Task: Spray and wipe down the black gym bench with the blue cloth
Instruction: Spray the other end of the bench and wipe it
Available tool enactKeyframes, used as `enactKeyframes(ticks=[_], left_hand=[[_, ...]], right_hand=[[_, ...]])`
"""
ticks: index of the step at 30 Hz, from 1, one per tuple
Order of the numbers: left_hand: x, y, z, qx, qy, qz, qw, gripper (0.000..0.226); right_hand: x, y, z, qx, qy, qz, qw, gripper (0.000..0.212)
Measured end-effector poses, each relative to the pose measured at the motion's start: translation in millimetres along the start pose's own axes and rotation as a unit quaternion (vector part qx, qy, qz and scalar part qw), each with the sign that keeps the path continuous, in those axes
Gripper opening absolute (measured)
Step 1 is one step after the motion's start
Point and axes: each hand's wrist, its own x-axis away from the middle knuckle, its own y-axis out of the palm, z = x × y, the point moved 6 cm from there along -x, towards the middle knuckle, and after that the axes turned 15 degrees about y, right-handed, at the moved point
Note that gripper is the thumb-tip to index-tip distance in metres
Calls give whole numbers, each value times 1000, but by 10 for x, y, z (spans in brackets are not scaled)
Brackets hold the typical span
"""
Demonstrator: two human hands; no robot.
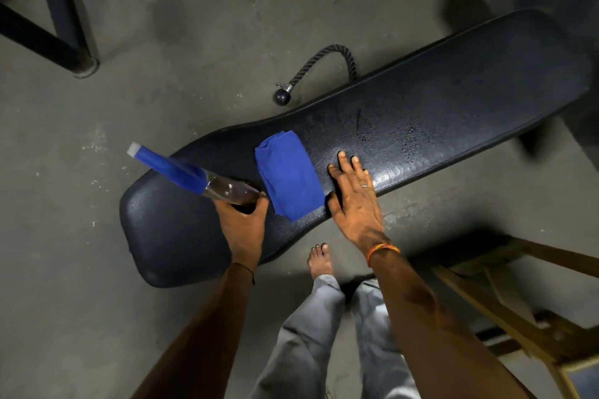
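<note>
The black gym bench [437, 107] runs from the lower left to the upper right, with spray droplets on its right half. A folded blue cloth [288, 176] lies flat on the pad near its middle. My left hand [243, 223] grips a clear spray bottle [223, 189] with a blue and white head, tilted up to the left over the bench's near end. My right hand [355, 201] rests flat on the pad just right of the cloth, fingers spread, its thumb beside the cloth's edge.
A black rope handle with a ball end [311, 74] lies on the concrete floor behind the bench. A dark metal frame [58, 26] stands at the upper left. A wooden frame [518, 301] sits at the lower right. My bare foot [321, 259] stands by the bench.
</note>
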Motion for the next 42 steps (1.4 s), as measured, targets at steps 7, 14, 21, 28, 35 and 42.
enactKeyframes(ticks=[7, 14, 21, 28, 35, 42], left_hand=[[104, 39, -92, -49, 50, -5, 998, 96], [691, 125, -222, -208, 132, -48, 968, 81], [918, 545, -47, -329, 273, -182, 886, 68], [-32, 1390, 496, -370, 353, -238, 826, 63], [-245, 1576, 518, -416, 374, -196, 805, 64], [-248, 1571, 533, -423, 373, -196, 802, 64]], right_hand=[[-60, -121, -113, -34, 43, 36, 998, 54], [-126, 347, -732, 92, -149, 8, 985, 54], [-67, -121, -24, 159, -76, 47, 983, 79], [-208, -512, 146, 121, -51, 82, 988, 60], [-780, -347, -98, 217, -65, 98, 969, 63], [-1505, -597, -359, 196, -19, 129, 972, 60]])
